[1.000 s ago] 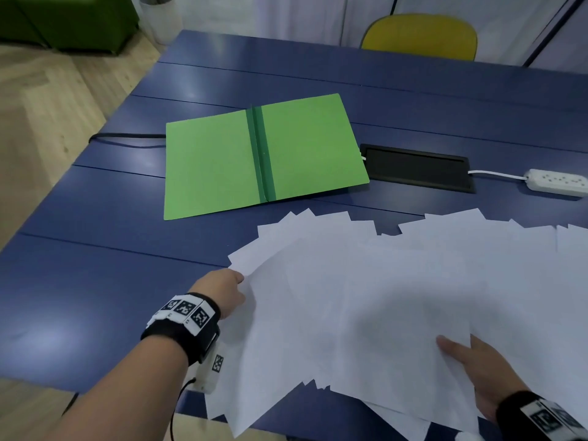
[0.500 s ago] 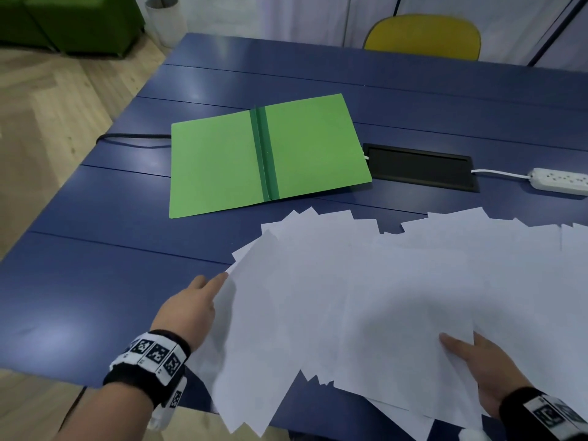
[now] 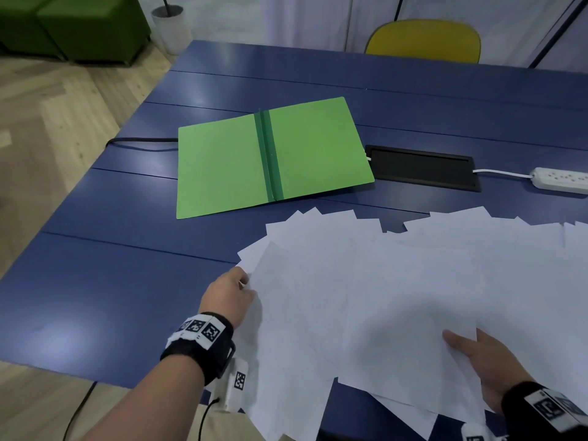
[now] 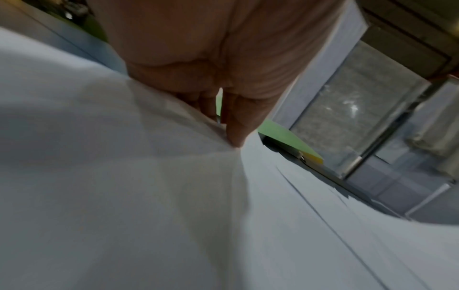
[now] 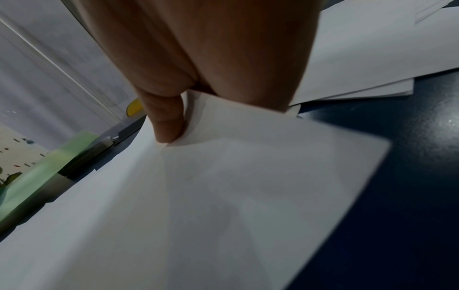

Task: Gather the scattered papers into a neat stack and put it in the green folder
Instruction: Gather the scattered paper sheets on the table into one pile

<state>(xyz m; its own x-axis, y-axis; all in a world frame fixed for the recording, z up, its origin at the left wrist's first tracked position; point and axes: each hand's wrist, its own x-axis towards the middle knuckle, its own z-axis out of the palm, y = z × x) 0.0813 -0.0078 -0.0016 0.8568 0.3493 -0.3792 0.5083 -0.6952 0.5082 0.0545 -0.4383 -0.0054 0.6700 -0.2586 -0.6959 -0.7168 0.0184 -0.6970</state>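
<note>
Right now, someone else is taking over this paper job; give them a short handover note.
Left hand: grips the left edge of the papers.
Right hand: thumb on top, pinching sheets at the near right.
Papers: fanned loosely across the near side of the blue table, some overhanging its near edge.
Green folder: lying open and bare, beyond the papers.
Done: nothing squared up.
Left: gather the sheets, square the stack, put it in the folder.

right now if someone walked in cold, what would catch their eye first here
First the wide fan of white papers spread unstacked over the near side of the blue table, with the left hand at its left edge and the right hand pinching sheets at its near right. Next the green folder lying open flat just beyond the papers, nothing in it.
</note>
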